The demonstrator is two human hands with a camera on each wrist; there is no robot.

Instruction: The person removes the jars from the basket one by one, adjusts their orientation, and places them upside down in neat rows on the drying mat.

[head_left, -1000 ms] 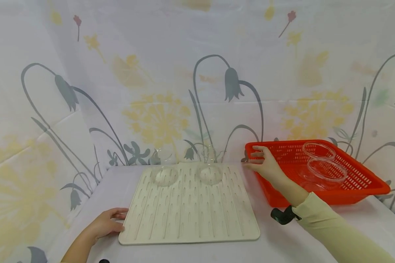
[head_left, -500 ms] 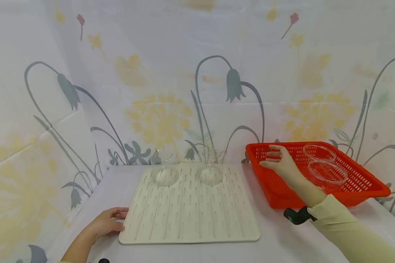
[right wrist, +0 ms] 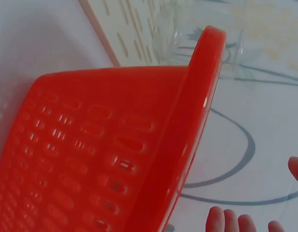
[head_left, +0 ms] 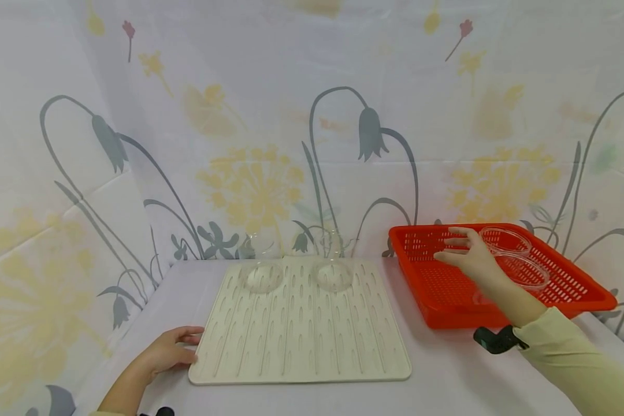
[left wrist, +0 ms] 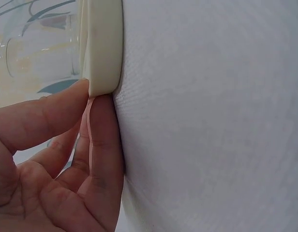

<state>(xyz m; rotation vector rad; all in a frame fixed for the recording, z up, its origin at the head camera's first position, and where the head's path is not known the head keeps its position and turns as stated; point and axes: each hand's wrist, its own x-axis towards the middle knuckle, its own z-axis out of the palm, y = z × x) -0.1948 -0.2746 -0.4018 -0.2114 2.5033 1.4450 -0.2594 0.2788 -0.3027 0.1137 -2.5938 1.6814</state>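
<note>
Currently the right hand (head_left: pixel 470 257) hovers over the red basket (head_left: pixel 447 289) at the right of the table, fingers spread and straight, holding nothing. Just right of it lie two clear dishes (head_left: pixel 520 268), one far and one nearer, rims up, touching or overlapping; being round, they have no long axis.

Risk: clear glass is hard to see against the mesh, so a misjudged reach could knock one dish into the other and chip a rim. A one-sided pinch on the shallow wall may let a dish tilt and slip.

The left hand (head_left: pixel 169 352) rests with relaxed fingers against the near left corner of the mat (head_left: pixel 301 335). Two glasses (head_left: pixel 262 277) stand at the mat's far edge.
</note>
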